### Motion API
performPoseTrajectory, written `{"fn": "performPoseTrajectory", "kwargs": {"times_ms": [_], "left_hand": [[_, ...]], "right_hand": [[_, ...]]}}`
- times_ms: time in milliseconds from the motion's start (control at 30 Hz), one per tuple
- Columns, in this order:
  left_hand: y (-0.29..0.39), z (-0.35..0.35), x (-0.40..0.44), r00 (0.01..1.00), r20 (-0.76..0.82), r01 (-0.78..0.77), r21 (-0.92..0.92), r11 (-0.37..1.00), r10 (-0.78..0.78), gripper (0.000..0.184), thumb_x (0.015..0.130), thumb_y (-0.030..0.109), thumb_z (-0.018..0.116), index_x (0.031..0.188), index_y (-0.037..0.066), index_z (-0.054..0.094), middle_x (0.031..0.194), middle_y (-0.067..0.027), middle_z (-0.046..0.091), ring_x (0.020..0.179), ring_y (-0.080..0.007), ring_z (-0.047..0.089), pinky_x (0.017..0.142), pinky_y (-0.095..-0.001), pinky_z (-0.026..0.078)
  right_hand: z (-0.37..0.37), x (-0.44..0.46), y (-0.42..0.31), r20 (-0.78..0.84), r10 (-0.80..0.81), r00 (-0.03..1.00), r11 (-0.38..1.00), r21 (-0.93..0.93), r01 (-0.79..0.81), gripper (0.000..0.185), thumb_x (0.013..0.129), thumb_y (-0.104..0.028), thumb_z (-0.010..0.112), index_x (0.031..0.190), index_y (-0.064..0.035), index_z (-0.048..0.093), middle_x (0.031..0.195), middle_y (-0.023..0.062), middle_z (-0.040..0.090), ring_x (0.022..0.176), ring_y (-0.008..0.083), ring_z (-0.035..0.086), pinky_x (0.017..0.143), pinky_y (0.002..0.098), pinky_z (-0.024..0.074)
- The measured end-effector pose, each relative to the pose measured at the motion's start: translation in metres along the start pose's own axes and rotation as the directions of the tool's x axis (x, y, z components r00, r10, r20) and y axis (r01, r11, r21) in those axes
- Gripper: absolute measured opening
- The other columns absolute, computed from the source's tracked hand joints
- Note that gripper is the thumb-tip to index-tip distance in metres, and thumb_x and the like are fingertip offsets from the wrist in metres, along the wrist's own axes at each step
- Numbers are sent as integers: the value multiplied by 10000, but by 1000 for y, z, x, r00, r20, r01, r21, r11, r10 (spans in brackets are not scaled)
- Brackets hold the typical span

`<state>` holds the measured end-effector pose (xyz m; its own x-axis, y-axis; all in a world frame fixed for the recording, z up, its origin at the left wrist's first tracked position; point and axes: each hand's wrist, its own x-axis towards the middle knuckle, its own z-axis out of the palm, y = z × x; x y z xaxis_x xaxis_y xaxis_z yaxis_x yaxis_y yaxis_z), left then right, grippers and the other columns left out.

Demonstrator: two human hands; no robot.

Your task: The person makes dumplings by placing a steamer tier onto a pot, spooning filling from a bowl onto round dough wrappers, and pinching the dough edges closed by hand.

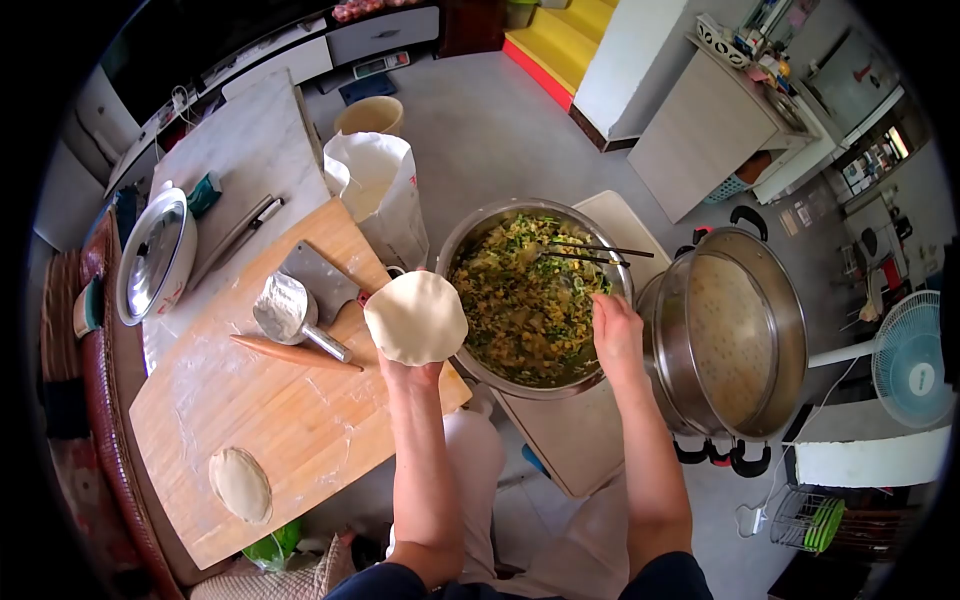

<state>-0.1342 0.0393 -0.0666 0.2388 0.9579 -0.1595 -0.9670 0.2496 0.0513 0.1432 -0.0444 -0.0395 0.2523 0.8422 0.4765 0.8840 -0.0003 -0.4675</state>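
Note:
A round, flat dough wrapper (416,318) rests on my left hand (408,374), which supports it from below. Beside it stands a large steel bowl (470,212) of chopped green and yellow filling (515,300). My right hand (618,338) is closed over the bowl's right side, fingers pinched at the filling; what they hold, if anything, is hidden. Dark chopsticks (600,253) lie across the bowl's right rim. On the wooden board (290,430) are another piece of dough (240,485), a rolling pin (295,352), a metal scoop with flour (285,308) and a dough scraper (318,280).
A steel steamer pot (680,340) with black handles stands right of the bowl. Behind the board is a white flour bag (378,190). A lidded white basin (160,255) sits at the left. A fan (915,360) stands far right; yellow stairs (565,45) rise at the back.

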Motion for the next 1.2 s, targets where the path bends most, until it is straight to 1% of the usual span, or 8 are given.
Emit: {"fn": "performPoseTrajectory", "kwargs": {"times_ms": [100,267,433,533,633,833,1033,1200], "left_hand": [[0,-5,3,1000,12,-13,-3,1000,13,455,999,390,502,1314,64,538,1290,-137,593,1175,-339,581,986,-518,510],[3,-16,10,999,21,-28,72,997,27,446,1012,386,480,1322,69,527,1299,-127,585,1181,-333,581,981,-504,518],[-1,-4,12,1000,-6,10,42,999,-10,429,1012,370,480,1311,67,534,1283,-122,596,1172,-335,589,978,-507,520],[1,2,12,998,-26,48,-10,999,-49,419,1015,360,474,1301,60,537,1269,-122,604,1160,-332,595,970,-501,525],[5,-12,17,994,91,62,-29,998,-59,403,1017,347,468,1285,56,545,1262,-124,606,1145,-328,604,948,-499,539],[1,-15,17,996,-90,-7,16,1000,9,411,1017,358,468,1282,55,545,1257,-128,610,1130,-333,613,924,-512,550],[1,-2,15,993,-119,-2,30,1000,6,409,1017,363,467,1282,61,548,1271,-130,606,1152,-341,601,950,-532,532],[2,-9,19,997,-76,11,20,1000,-10,407,1016,373,468,1275,71,554,1263,-124,610,1155,-346,597,966,-547,517]], "right_hand": [[4,-5,-5,86,-31,996,986,-159,44,133,884,-35,615,1000,15,653,905,206,650,781,395,650,668,437,529],[41,-4,15,74,193,978,958,203,-204,175,856,-69,682,1013,1,712,884,172,700,766,301,682,707,361,535],[55,-11,-11,187,216,958,878,391,-275,159,875,-82,666,1005,-9,722,876,140,728,720,219,697,674,297,525],[70,-22,-19,322,218,921,821,449,-352,169,914,-72,633,1036,11,716,763,64,693,626,91,604,575,242,472],[72,-26,-20,496,318,808,523,619,-586,178,953,-68,597,1041,47,700,786,68,655,615,101,560,538,256,438],[77,-23,-16,705,395,589,-10,645,-764,185,939,-65,623,1054,65,686,786,71,641,635,108,560,558,259,440],[74,-25,-3,776,294,557,-241,625,-743,237,951,-56,599,1122,99,649,821,70,602,721,123,537,587,255,424],[69,-23,1,763,272,586,-316,646,-695,244,952,-60,604,1132,99,645,841,80,606,729,123,539,591,251,419]]}}
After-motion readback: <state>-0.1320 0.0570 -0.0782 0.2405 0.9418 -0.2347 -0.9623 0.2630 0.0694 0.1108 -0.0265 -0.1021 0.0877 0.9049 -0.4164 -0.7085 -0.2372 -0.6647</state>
